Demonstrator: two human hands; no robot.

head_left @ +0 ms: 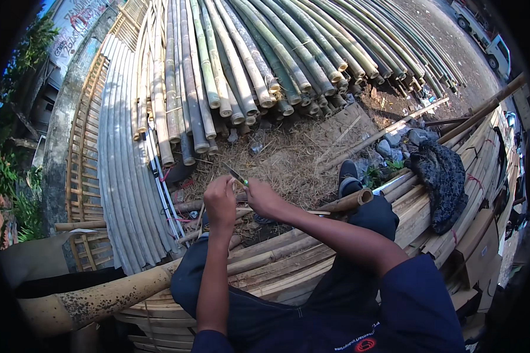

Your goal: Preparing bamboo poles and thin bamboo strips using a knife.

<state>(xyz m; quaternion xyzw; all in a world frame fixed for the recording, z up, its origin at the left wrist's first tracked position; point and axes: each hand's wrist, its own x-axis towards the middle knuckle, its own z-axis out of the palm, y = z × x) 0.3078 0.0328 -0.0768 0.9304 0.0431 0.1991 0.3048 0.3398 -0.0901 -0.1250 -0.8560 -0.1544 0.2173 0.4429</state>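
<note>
My right hand (265,199) is closed round the handle of a knife (237,175), whose narrow blade slants up and to the left. Just beside it, my left hand (219,200) is closed with the fingers pinched together. Something small and pale shows between the two hands, but its kind cannot be made out. Both hands are above my lap, over ground strewn with straw and shavings (277,153).
A large stack of bamboo poles (265,59) lies ahead. Grey corrugated sheets (126,165) and a bamboo lattice (85,153) stand at left. Split bamboo (288,265) lies beneath me, a thick spotted bamboo pole (100,300) at lower left. Dark patterned cloth (439,182) drapes over bamboo at right.
</note>
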